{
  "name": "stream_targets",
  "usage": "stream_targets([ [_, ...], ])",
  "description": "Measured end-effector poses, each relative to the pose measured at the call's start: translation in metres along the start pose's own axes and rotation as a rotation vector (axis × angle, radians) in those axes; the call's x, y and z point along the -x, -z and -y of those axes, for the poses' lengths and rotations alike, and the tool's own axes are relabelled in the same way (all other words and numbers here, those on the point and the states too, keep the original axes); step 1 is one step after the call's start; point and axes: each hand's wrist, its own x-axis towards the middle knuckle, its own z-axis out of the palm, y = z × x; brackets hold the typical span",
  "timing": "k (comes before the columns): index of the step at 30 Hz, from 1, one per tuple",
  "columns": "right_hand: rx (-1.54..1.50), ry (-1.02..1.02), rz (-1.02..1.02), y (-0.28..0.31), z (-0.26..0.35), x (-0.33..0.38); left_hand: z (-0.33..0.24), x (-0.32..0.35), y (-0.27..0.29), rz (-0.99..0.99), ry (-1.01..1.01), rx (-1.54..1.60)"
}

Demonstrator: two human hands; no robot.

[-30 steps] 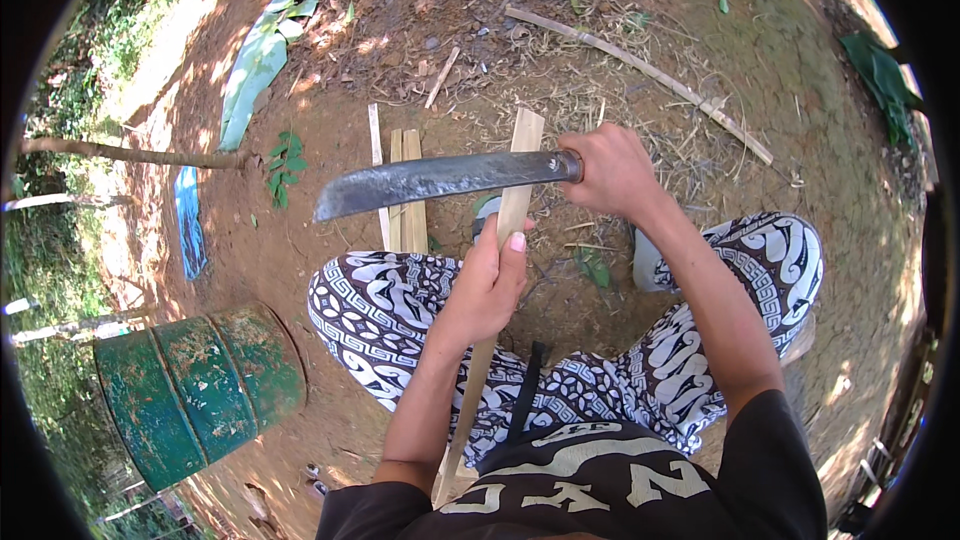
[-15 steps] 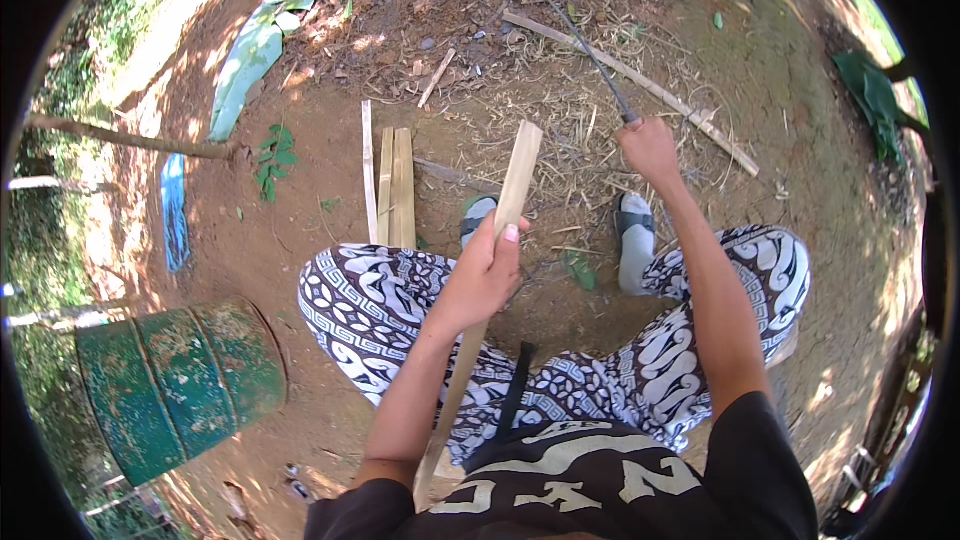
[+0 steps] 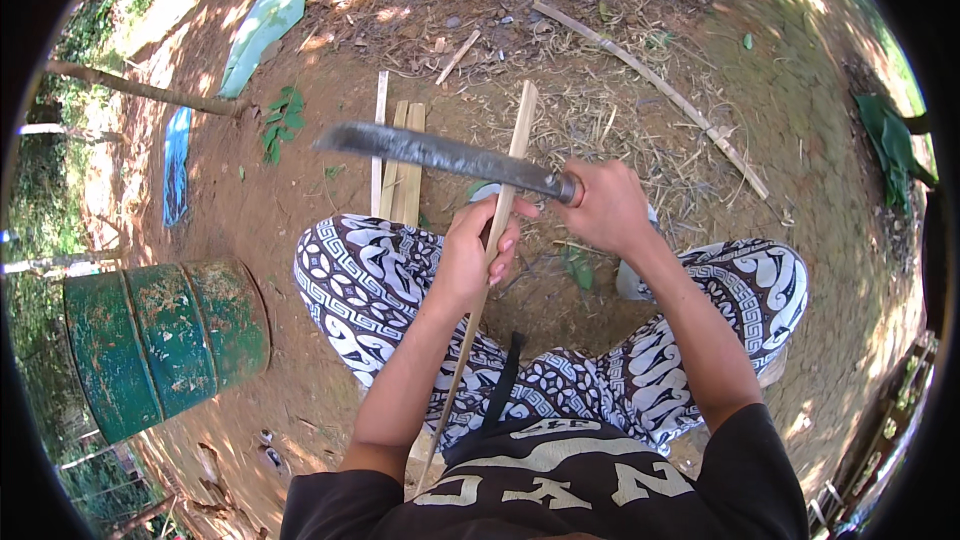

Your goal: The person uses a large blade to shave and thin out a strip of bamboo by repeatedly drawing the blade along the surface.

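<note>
A long pale bamboo strip [image 3: 480,290] slants up from beside my left thigh, tilted edge-on. My left hand [image 3: 477,251] is closed around it at mid-length, below its far end. The handle of a machete [image 3: 430,152] is gripped in my right hand [image 3: 606,202], with the fingers wrapped round it. Its broad dark blade reaches leftward across the strip, just beyond my left hand. Whether blade and strip touch, I cannot tell. Several more bamboo strips [image 3: 410,170] lie on the ground beyond my left knee, partly behind the blade.
A rusty green drum [image 3: 165,345] lies at the left. A thin tree trunk [image 3: 150,88], a blue bundle [image 3: 176,168] and a banana leaf [image 3: 265,35] are farther up on that side. One long bamboo piece [image 3: 660,95] lies among shavings on the dirt ahead.
My right hand has swung inward, bringing the machete from pointing away to lying across the strip. My left hand has turned the strip more edge-on.
</note>
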Motion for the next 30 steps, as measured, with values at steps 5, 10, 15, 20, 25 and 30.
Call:
stream_targets([
  [5, 0.029, 0.163, 0.042, -0.009, 0.013, 0.014, 0.006, -0.003, 0.008, 0.001, -0.135, 0.026],
  [10, 0.057, 0.309, 0.052, -0.011, 0.014, 0.022, 0.006, -0.006, 0.01, 0.041, -0.231, -0.134],
  [15, 0.047, 0.372, 0.02, -0.018, 0.014, 0.03, 0.007, -0.012, 0.009, 0.046, -0.224, -0.107],
  [20, 0.116, 0.362, -0.005, -0.02, 0.01, 0.031, 0.02, -0.022, 0.012, 0.003, -0.256, -0.122],
  [25, 0.143, 0.385, -0.088, -0.023, -0.002, 0.024, 0.021, -0.025, 0.007, -0.025, -0.281, -0.166],
  [30, 0.254, 0.369, -0.143, -0.021, -0.017, 0.01, 0.023, -0.027, 0.012, -0.049, -0.336, -0.275],
])
